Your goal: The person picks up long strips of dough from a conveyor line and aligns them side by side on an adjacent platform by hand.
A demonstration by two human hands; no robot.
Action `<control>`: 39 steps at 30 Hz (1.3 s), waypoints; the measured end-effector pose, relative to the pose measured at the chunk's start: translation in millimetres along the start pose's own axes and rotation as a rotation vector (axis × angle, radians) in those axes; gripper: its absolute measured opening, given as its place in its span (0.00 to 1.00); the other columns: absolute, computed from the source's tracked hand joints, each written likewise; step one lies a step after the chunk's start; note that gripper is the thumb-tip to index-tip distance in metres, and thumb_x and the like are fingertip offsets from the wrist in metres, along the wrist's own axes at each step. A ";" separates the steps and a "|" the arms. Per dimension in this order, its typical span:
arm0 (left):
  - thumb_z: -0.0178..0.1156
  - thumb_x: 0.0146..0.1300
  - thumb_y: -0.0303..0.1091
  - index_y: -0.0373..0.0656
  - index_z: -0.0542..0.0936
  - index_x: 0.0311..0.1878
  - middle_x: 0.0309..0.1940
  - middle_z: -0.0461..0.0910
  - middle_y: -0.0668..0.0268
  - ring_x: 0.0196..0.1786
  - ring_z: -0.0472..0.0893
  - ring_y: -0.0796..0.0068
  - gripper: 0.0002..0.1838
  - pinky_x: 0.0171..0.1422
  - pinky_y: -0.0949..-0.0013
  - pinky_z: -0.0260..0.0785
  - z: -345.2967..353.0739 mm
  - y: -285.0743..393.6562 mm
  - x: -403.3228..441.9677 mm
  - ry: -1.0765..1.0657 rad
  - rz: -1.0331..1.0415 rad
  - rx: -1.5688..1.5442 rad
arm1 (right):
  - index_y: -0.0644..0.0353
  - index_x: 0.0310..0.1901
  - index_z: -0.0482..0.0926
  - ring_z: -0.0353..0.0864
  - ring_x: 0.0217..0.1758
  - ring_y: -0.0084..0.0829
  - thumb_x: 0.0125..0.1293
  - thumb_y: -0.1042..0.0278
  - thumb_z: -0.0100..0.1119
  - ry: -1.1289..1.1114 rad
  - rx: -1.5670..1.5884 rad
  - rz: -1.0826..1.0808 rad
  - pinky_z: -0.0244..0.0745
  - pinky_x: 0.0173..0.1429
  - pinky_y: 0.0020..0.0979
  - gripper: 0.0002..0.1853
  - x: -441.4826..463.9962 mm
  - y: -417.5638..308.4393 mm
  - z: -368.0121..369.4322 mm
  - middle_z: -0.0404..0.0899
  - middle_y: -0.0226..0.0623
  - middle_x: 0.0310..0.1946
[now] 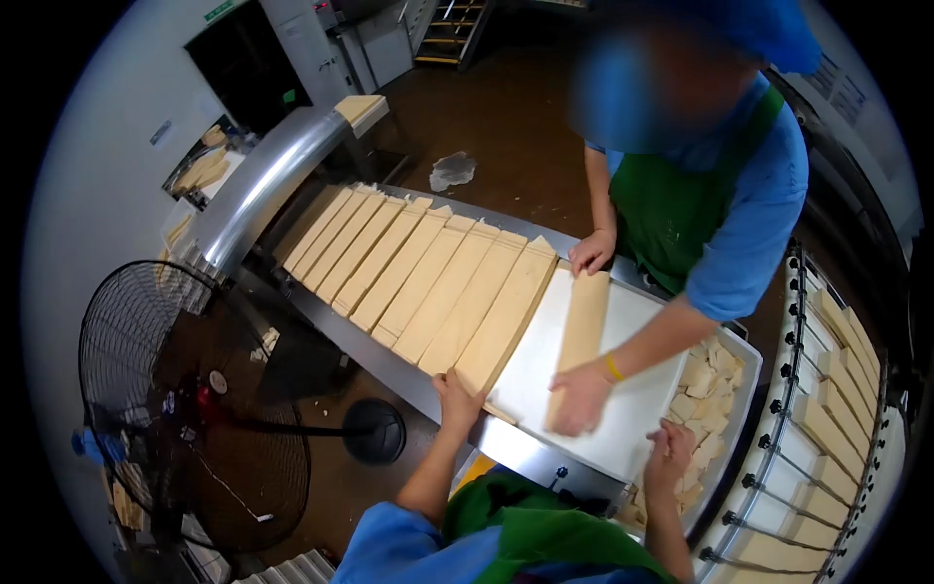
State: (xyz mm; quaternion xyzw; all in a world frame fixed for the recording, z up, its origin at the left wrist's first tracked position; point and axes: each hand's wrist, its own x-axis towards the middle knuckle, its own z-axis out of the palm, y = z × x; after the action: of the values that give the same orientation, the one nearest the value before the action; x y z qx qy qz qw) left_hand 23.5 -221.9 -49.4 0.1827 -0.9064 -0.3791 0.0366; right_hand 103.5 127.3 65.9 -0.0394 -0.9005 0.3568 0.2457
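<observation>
A row of long, pale beige dough-like slabs (428,282) lies side by side on the metal conveyor table. My left hand (457,401) grips the near end of the slab closest to the white surface (530,355). By the near right corner of that surface, beside the tray of scraps, is my right hand (671,453). Its fingers are curled in, and whatever they may hold is hidden. Across the table, a co-worker has both hands on a single strip (584,316) lying on the white surface.
A tray of broken beige scraps (715,389) stands at the table's right end. Further right is a rack (827,419) with dark knobs, bearing more slabs. A caged fan (195,409) stands at left. A curved metal hood (277,185) spans the far end.
</observation>
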 end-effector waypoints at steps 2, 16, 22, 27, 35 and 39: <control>0.74 0.45 0.31 0.28 0.60 0.61 0.58 0.58 0.40 0.60 0.64 0.39 0.43 0.66 0.54 0.61 2.7 8.7 4.4 0.006 0.036 -0.006 | 0.61 0.46 0.78 0.73 0.49 0.44 0.59 0.74 0.58 -0.118 0.012 -0.168 0.64 0.58 0.39 0.13 25.3 -28.7 23.1 0.78 0.42 0.40; 0.71 0.49 0.43 0.24 0.52 0.65 0.53 0.64 0.38 0.50 0.73 0.38 0.50 0.53 0.52 0.72 -7.8 44.9 16.0 -0.293 0.055 0.240 | 0.58 0.71 0.54 0.55 0.71 0.48 0.68 0.41 0.46 -0.567 -0.447 0.120 0.54 0.70 0.46 0.38 181.6 -52.0 299.5 0.46 0.51 0.74; 0.64 0.55 0.52 0.18 0.46 0.66 0.55 0.61 0.33 0.55 0.69 0.33 0.54 0.59 0.49 0.68 2.2 30.5 16.6 -0.387 0.114 0.254 | 0.47 0.72 0.54 0.54 0.74 0.44 0.69 0.38 0.40 -0.652 -0.461 0.230 0.51 0.74 0.39 0.35 223.9 -70.1 323.2 0.44 0.47 0.75; 0.67 0.51 0.52 0.20 0.43 0.67 0.57 0.57 0.34 0.57 0.65 0.32 0.57 0.63 0.48 0.64 28.2 -8.3 17.8 -0.330 0.373 0.390 | 0.52 0.70 0.58 0.60 0.70 0.52 0.61 0.38 0.50 -0.671 -0.467 0.390 0.60 0.69 0.43 0.40 224.5 -54.5 287.0 0.40 0.52 0.75; 0.72 0.43 0.42 0.31 0.52 0.62 0.51 0.59 0.39 0.52 0.66 0.36 0.50 0.55 0.45 0.67 54.3 67.3 2.3 -0.519 0.389 0.116 | 0.59 0.69 0.55 0.51 0.72 0.58 0.48 0.44 0.66 -0.263 -0.357 0.893 0.63 0.63 0.58 0.49 169.3 21.9 142.9 0.35 0.54 0.74; 0.72 0.42 0.37 0.35 0.57 0.62 0.56 0.53 0.36 0.54 0.65 0.37 0.45 0.57 0.47 0.67 85.2 120.1 -20.9 -0.490 0.523 0.078 | 0.66 0.70 0.49 0.48 0.73 0.59 0.48 0.48 0.66 0.160 -0.215 0.976 0.62 0.66 0.53 0.53 121.6 82.0 79.3 0.42 0.62 0.71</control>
State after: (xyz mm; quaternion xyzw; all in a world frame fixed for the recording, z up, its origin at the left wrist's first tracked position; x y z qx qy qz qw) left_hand -11.0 -79.4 -24.2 -0.1507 -0.9181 -0.3545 -0.0932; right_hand -48.9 168.6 12.4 -0.5081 -0.7870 0.3310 0.1132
